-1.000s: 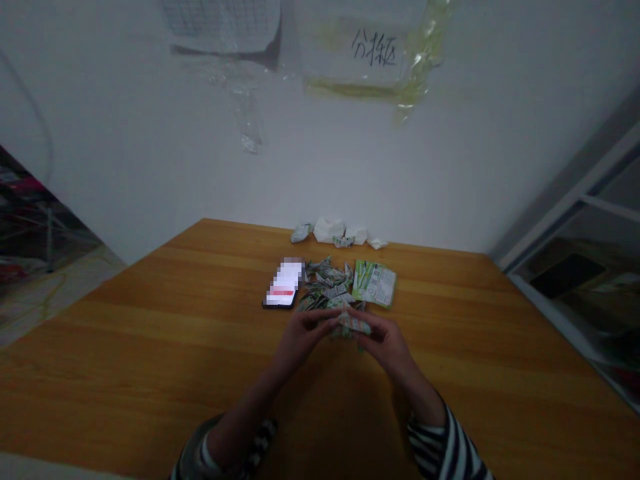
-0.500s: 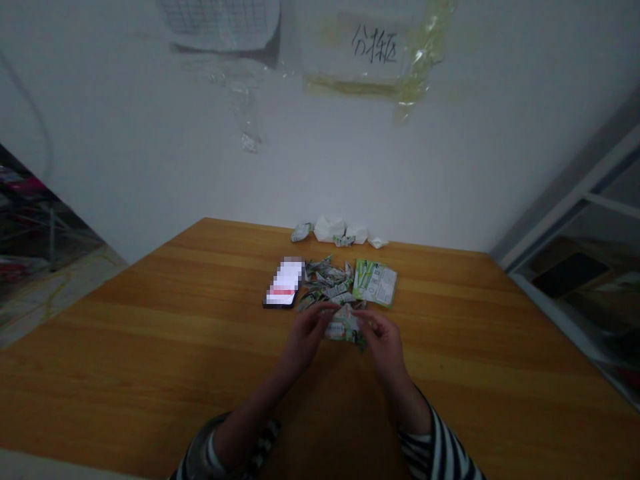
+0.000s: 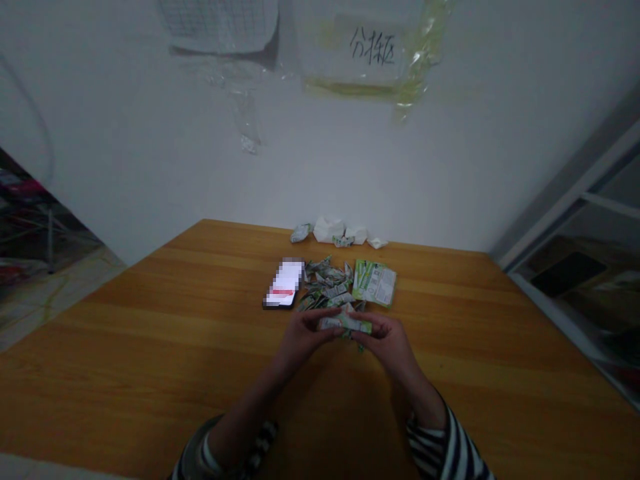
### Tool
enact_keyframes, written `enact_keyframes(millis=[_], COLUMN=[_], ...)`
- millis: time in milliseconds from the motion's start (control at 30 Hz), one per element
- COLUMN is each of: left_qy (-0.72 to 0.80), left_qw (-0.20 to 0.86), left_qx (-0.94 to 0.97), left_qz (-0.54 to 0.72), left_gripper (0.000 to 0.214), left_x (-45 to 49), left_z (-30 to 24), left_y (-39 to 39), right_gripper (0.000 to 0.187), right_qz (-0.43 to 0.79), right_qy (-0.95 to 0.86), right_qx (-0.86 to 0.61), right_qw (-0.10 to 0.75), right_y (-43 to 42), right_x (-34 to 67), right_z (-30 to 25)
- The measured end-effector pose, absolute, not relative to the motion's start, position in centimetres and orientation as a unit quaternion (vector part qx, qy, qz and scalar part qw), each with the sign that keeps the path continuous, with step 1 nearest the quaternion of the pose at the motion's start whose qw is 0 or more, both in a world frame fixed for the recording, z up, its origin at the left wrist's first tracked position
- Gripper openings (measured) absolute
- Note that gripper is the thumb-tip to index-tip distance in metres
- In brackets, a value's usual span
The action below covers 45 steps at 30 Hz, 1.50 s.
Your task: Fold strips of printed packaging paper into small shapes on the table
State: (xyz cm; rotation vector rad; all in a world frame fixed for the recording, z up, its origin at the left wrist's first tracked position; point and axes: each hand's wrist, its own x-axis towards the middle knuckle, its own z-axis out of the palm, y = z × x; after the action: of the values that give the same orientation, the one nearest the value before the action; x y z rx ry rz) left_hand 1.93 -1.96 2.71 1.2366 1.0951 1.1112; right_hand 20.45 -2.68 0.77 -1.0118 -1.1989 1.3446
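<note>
Between my two hands is a white and green printed packet (image 3: 346, 321), pinched along both sides. My left hand (image 3: 304, 335) grips its left end with the thumb below and the fingers above. My right hand (image 3: 389, 339) holds the right end in the same manner. Just beyond the hands lies a loose pile of crumpled green and silver wrapper pieces (image 3: 327, 279). A flat green and white package (image 3: 375, 283) rests to the right of that pile. What the held packet contains, if anything, is hidden.
A phone (image 3: 284, 283) with a lit screen lies left of the pile. Crumpled white tissues (image 3: 329, 231) and a crumpled wrapper (image 3: 301, 233) sit along the wall at the back of the wooden table (image 3: 150, 320). A shelf frame (image 3: 560, 227) stands to the right.
My hands have shifted their hold on the packet, with thumbs now under its near edge. The packet has gone from showing its broad face to looking narrower, folded or tilted.
</note>
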Motion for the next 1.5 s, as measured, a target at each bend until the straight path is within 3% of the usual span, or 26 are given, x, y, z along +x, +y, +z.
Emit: enact_keyframes(millis=[233,333,500,667,900,1000,1133,1333,1500], left_qy=[0.466,0.45,0.423,0.439,0.428,0.415,0.429,0.419,0.431], left_qw=[0.612,0.616,0.604,0.561,0.563,0.565,0.509,0.541,0.577], left_qx=[0.458,0.454,0.495,0.531,0.471,0.48,0.541,0.562,0.538], left_qz=[0.447,0.461,0.459,0.458,0.527,0.527,0.515,0.464,0.439], left_gripper=[0.052,0.045,0.057,0.043,0.056,0.044,0.023,0.037,0.044], left_x=[1.7,1.6,1.6,2.0,2.1,1.9,1.5,1.6,1.6], left_z=[2.5,2.5,2.8,2.3,2.2,1.9,1.7,3.1,3.2], left_y=[-2.1,-2.1,-2.0,-1.7,-1.8,-1.7,-1.6,-2.1,-2.0], right_gripper=[0.041,0.047,0.052,0.054,0.033,0.026,0.015,0.031,0.03], right_qz=[0.561,0.563,0.588,0.601,0.434,0.415,0.437,0.521,0.54], right_qy=[-0.488,-0.489,-0.498,-0.499,-0.589,-0.577,-0.53,-0.489,-0.506], right_qx=[-0.409,-0.396,-0.376,-0.363,-0.434,-0.446,-0.463,-0.438,-0.43], right_qw=[0.528,0.536,0.515,0.508,0.526,0.544,0.56,0.546,0.517], right_y=[-2.5,-2.6,-2.8,-2.8,-2.9,-3.0,-2.9,-2.7,-2.6], right_x=[21.1,21.4,21.7,21.0,19.8,19.5,19.6,20.7,21.3], right_z=[1.3,1.5,1.9,1.7,0.4,0.3,0.4,1.2,1.5])
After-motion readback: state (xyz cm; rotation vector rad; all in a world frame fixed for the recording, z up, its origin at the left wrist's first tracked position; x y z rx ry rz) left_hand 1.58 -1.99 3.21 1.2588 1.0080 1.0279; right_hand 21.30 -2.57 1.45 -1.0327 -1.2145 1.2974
